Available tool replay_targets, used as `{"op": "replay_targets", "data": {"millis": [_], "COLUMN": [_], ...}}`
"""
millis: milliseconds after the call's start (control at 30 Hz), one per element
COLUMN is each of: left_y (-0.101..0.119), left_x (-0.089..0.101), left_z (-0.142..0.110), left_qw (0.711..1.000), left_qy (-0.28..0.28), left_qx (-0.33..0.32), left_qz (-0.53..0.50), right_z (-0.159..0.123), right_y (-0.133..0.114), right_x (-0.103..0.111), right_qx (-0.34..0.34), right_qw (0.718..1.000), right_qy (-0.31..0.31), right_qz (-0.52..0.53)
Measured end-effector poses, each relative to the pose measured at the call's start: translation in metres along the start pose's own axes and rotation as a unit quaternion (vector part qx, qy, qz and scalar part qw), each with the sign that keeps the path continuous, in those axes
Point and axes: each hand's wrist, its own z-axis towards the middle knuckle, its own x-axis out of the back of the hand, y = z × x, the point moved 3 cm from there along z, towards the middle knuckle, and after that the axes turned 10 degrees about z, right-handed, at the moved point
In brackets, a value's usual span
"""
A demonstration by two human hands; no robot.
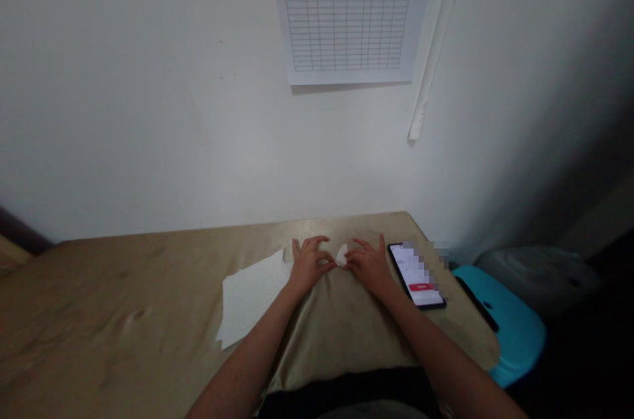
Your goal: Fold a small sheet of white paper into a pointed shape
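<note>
A small white piece of folded paper (341,255) is held between my two hands, a little above the tan table surface. My left hand (310,265) pinches its lower left edge, with the other fingers raised and spread. On the opposite side, my right hand (369,264) grips the right edge between thumb and fingertips. Fine details of the folds are too small to make out. Left of my left forearm lie several sheets of lined white paper (252,297), with a torn corner at the top.
A phone (419,277) with a lit screen lies right of my right hand. The tan-covered table (148,300) meets a white wall (148,108), where a printed grid sheet (347,22) hangs. A turquoise plastic object (520,323) stands beyond the table's right edge.
</note>
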Motion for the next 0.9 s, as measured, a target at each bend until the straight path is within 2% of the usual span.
{"op": "replay_targets", "data": {"millis": [167,333,533,900], "left_y": [-0.0002,0.0009,0.002,0.0074], "left_x": [0.0004,-0.0024,-0.0026,0.0026], "left_z": [0.0007,0.0015,0.0013,0.0011], "left_qw": [1.0,0.999,0.999,0.999], "left_qy": [-0.005,-0.037,-0.025,-0.03], "left_qx": [0.008,-0.007,-0.01,-0.029], "left_qz": [-0.019,-0.025,-0.02,0.02], "right_z": [-0.0001,0.0012,0.0026,0.0041], "right_y": [0.0033,0.0064,0.0073,0.0051], "right_x": [-0.0035,-0.0043,-0.0052,-0.0065], "right_qx": [-0.001,-0.005,-0.015,-0.055], "right_qw": [1.0,1.0,1.0,0.996], "right_qy": [0.003,0.009,0.018,-0.043], "right_qz": [0.026,0.009,-0.014,-0.056]}}
